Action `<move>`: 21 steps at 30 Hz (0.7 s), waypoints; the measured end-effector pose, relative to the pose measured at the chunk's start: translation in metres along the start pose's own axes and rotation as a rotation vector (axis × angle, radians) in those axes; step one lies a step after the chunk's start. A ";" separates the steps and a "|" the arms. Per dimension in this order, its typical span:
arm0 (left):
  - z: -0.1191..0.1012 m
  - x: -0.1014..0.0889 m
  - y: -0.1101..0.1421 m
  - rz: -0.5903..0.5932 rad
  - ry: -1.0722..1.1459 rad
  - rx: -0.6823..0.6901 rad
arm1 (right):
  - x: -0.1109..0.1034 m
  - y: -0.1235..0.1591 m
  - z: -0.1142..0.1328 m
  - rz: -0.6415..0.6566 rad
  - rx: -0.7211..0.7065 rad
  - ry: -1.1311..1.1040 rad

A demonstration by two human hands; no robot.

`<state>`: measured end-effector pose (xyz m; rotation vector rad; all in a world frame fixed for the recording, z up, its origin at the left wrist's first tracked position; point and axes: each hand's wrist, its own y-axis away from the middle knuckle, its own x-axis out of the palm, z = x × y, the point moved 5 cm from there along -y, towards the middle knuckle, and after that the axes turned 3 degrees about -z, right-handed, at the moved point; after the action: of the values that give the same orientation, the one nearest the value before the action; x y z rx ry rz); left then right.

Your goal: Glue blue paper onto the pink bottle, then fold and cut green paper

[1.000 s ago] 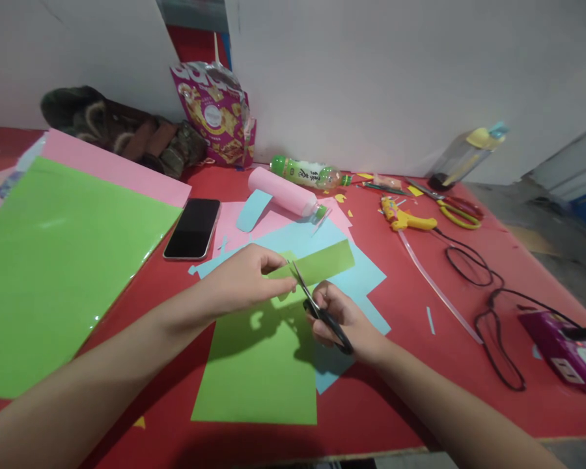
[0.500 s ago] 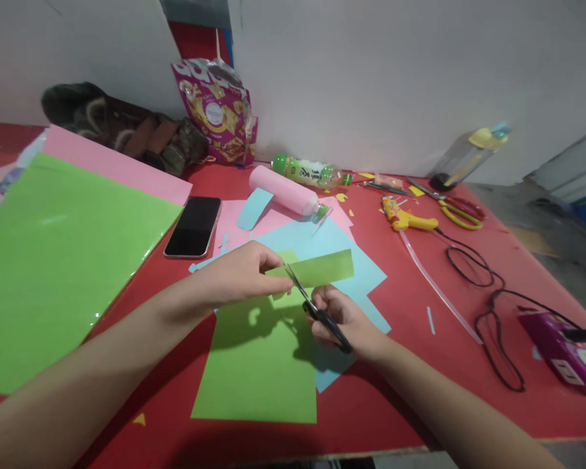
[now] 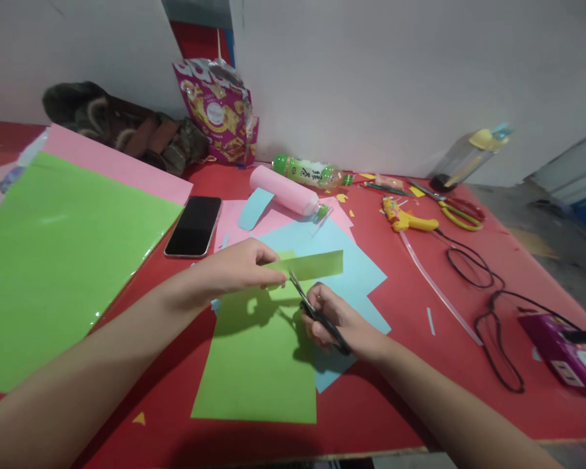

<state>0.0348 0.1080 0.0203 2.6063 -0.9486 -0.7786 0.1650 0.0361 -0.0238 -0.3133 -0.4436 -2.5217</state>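
While the left hand [image 3: 247, 264] pinches one end of a narrow green paper strip [image 3: 320, 264], thumb against fingers, the strip's up around the far end of a flat bright-green paper sheet [image 3: 258, 378]. Right hand [image 3: 351, 326] is curled around black-handled metal scissors [image 3: 329, 327] by that sheet's right edge, blades angled up-left at the strip.

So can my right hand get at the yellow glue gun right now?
Probably, once the right hand puts down the black-handled scissors; only flat blue paper and red tabletop appear to lie between it and the yellow glue gun.
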 end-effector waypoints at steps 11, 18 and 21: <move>0.004 0.002 -0.010 -0.118 -0.328 0.118 | -0.019 0.004 0.021 -0.447 -0.425 0.141; -0.003 0.048 0.004 0.320 -0.315 0.303 | -0.018 0.006 0.022 -0.449 -0.467 0.198; -0.003 0.051 0.004 0.333 -0.271 0.294 | -0.013 0.005 0.016 -0.396 -0.314 0.200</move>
<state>0.0671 0.0714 0.0047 2.5080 -1.6362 -0.9769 0.1801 0.0446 -0.0121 -0.0905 -0.0272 -2.9763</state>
